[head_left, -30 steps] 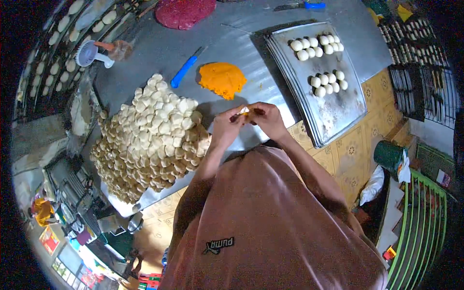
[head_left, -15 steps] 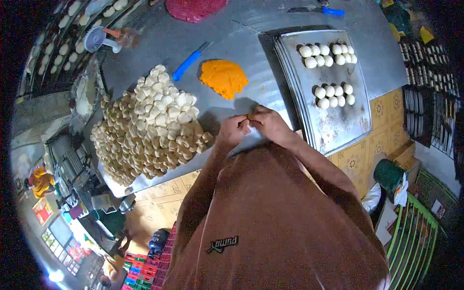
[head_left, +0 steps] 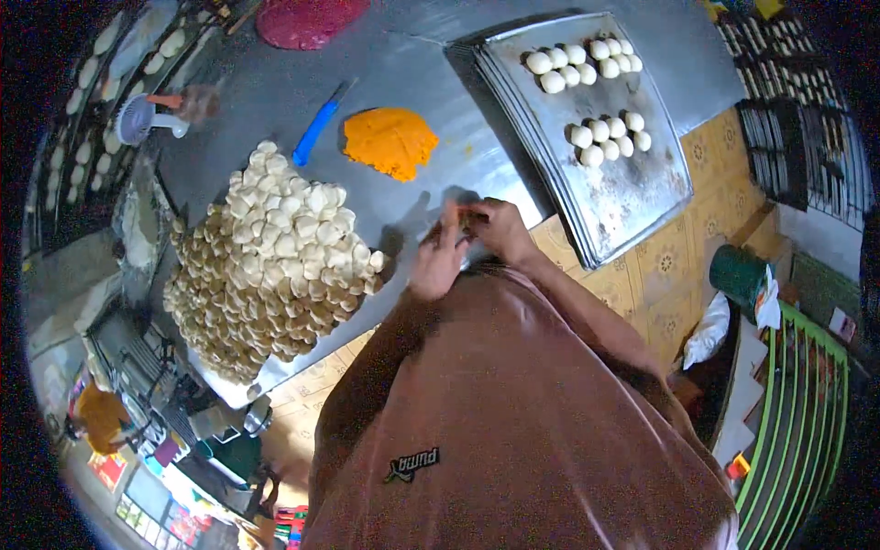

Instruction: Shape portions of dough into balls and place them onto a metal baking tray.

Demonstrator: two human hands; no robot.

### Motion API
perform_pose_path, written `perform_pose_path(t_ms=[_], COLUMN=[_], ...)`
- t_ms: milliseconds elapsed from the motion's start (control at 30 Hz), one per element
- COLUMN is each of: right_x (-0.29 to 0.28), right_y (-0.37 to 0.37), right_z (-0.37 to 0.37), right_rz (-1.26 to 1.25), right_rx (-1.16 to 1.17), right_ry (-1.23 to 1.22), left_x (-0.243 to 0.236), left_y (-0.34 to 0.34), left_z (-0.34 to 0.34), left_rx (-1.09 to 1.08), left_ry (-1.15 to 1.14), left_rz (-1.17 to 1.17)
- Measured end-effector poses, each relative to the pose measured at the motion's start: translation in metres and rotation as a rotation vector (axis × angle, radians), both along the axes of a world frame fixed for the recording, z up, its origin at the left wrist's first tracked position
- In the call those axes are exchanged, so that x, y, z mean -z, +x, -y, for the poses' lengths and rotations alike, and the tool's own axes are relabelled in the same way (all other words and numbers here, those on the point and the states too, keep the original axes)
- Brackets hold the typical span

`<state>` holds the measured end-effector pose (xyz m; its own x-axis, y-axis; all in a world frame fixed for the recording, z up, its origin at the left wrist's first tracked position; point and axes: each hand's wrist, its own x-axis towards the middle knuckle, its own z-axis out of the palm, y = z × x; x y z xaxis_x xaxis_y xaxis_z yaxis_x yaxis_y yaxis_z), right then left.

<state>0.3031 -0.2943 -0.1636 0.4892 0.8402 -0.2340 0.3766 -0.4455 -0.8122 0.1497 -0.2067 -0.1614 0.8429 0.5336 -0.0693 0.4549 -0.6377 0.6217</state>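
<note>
My left hand and my right hand meet close to my shirt, over the table's near edge. The left hand's fingers point up toward the right hand's fingertips, which are bent and pinched. Whatever lies between them is small and mostly hidden; I cannot make it out. Just beyond the hands sits a lump of bright orange paste. Left of the hands spreads a big heap of small pale dough pieces, browner at its near side. A blue-handled tool with a thin blade lies between heap and paste.
Stacked metal trays stand at the right, the top one bearing white dough balls in groups. A dark pink mass lies on the grey table at the far side. A small fan stands at far left.
The view has shifted, so the table things appear further left and the trays higher. My left hand's fingers have straightened upward from a curled pinch. Both hands remain together.
</note>
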Motion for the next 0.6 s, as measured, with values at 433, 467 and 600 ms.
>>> perform_pose_path(t_ms=[433, 467, 600], right_x=[-0.042, -0.049, -0.062], right_y=[0.001, 0.007, 0.071], right_z=[0.019, 0.019, 0.035], right_rz=[-0.483, -0.473, -0.223], right_rx=[0.221, 0.252, 0.31], right_ry=[0.158, 0.142, 0.381], left_x=[0.012, 0.013, 0.006], left_y=[0.035, 0.041, 0.078], left_z=[-0.02, -0.017, -0.013], left_rx=[-0.545, -0.542, -0.422], left_ry=[-1.22, -1.453, -1.632], left_rz=[0.372, 0.454, 0.416])
